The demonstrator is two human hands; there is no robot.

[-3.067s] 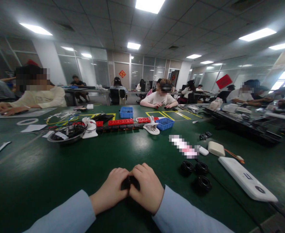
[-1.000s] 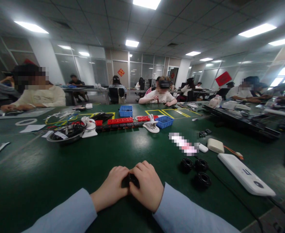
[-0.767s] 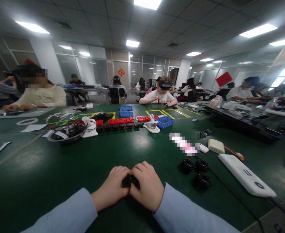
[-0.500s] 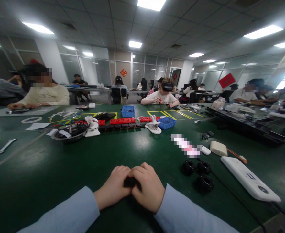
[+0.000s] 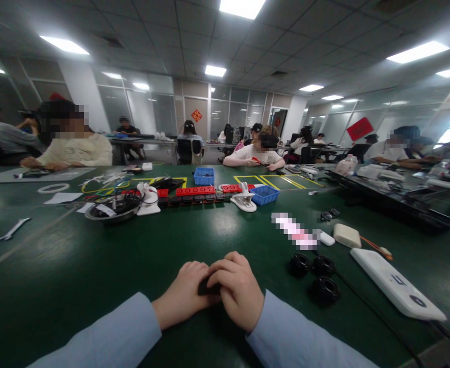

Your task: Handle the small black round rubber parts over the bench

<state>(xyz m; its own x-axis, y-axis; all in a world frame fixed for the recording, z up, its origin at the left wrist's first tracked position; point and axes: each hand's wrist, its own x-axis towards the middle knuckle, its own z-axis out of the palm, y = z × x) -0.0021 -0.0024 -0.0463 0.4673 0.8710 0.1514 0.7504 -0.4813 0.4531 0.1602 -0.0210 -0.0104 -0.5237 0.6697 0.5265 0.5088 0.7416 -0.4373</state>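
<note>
My left hand [image 5: 186, 290] and my right hand [image 5: 237, 290] meet over the green table [image 5: 125, 255], thumbs and fingers curled inward. Between them is a small black object [image 5: 208, 287], mostly covered, so its kind cannot be made out. Both hands are closed around it. To the right of my hands lie several black ring-shaped parts, one in front [image 5: 326, 289] and another behind it [image 5: 300, 263].
A white elongated device [image 5: 399, 283] with a cable lies at the right, near a cream box [image 5: 347, 235]. Farther back stand a metal bowl [image 5: 112, 217] of cables, red-topped blocks [image 5: 195, 191], a white clamp [image 5: 243, 199] and blue bins [image 5: 265, 194]. A wrench [image 5: 14, 229] lies left. People sit around.
My right hand's fingers have lifted and shifted slightly over the black object. My left hand stays nearly in place. The whole view has shifted a little to the right.
</note>
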